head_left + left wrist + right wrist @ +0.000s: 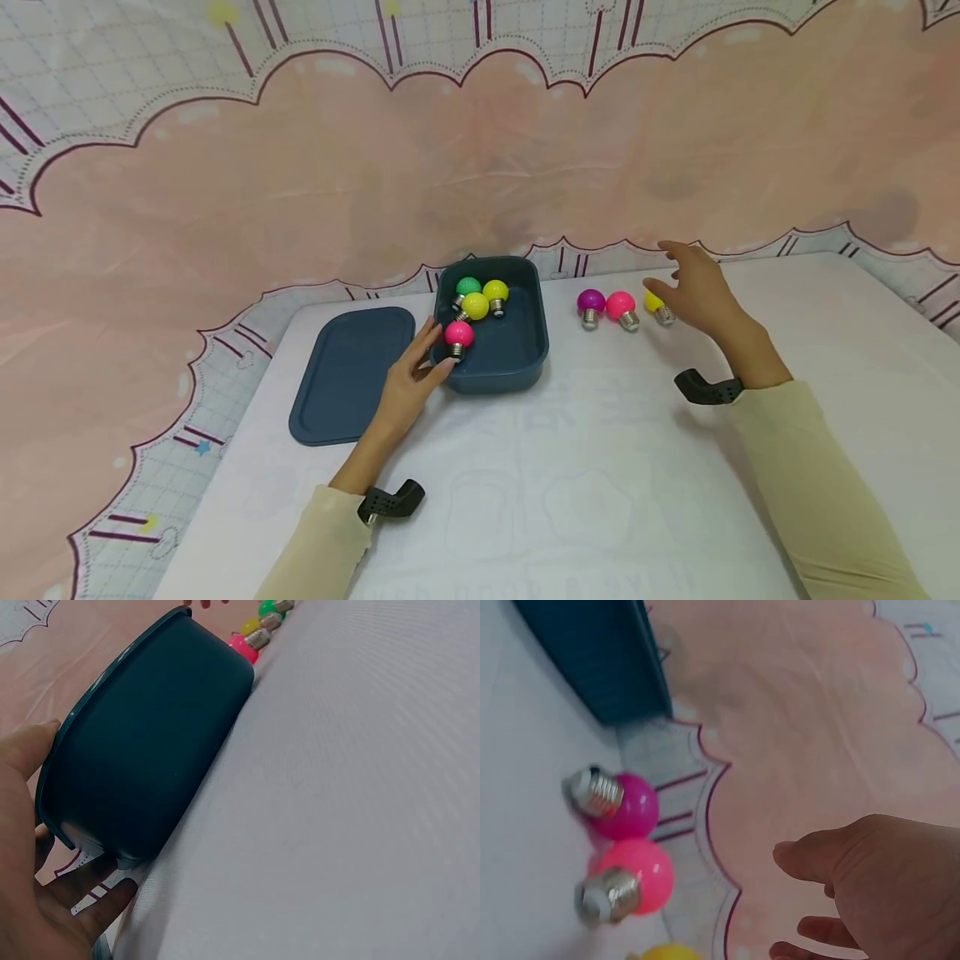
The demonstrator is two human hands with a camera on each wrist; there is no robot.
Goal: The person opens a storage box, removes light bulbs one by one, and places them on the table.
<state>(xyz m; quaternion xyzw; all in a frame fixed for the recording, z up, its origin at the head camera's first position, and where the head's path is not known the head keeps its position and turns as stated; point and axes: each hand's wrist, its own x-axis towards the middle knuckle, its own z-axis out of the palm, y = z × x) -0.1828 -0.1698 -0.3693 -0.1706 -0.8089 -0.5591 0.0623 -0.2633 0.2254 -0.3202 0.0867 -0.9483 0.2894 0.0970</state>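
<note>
White table [600, 500]: seven bulbs, four inside box [525, 367].

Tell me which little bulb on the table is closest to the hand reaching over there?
The yellow bulb, last in the row outside the box. The right hand hovers over it, partly hiding it, while the pink bulb and purple bulb lie farther left.

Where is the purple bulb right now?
In the head view, the purple bulb lies on the table, right of the blue tub, beside the pink bulb.
</note>
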